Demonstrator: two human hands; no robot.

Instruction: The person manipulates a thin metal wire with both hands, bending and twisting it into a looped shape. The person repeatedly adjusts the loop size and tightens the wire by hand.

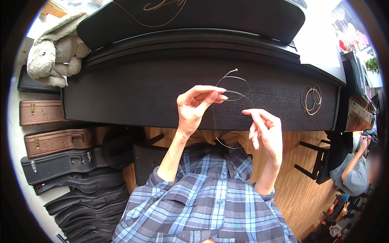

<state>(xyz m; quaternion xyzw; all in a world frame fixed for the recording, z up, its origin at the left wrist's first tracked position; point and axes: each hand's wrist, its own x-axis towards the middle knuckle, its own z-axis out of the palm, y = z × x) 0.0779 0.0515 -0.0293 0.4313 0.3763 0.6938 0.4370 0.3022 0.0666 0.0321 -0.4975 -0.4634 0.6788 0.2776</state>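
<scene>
String [234, 91] pinched in left hand [192, 107], right hand [268, 128] loosely curled

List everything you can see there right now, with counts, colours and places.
Looped string: one, pale, between the person's hands
Coiled string: at least one, coppery and dark, right on the black surface
Loose strand: one, coppery, on the upper black panel
Black surface: one, wood-grained, in front of the person
Plush rabbit: one, grey-beige, upper left
Brown cases: two, left
Black cases: several, exact count unclear, left
Floor: one, light wood, below
Other people: at least one, grey-blue top, far right; smaller figures blurred
Plaid shirt: one, blue and dark, bottom centre
Left hand: one, bare, pinching the looped string
Right hand: one, bare, beside the string, contact unclear
</scene>
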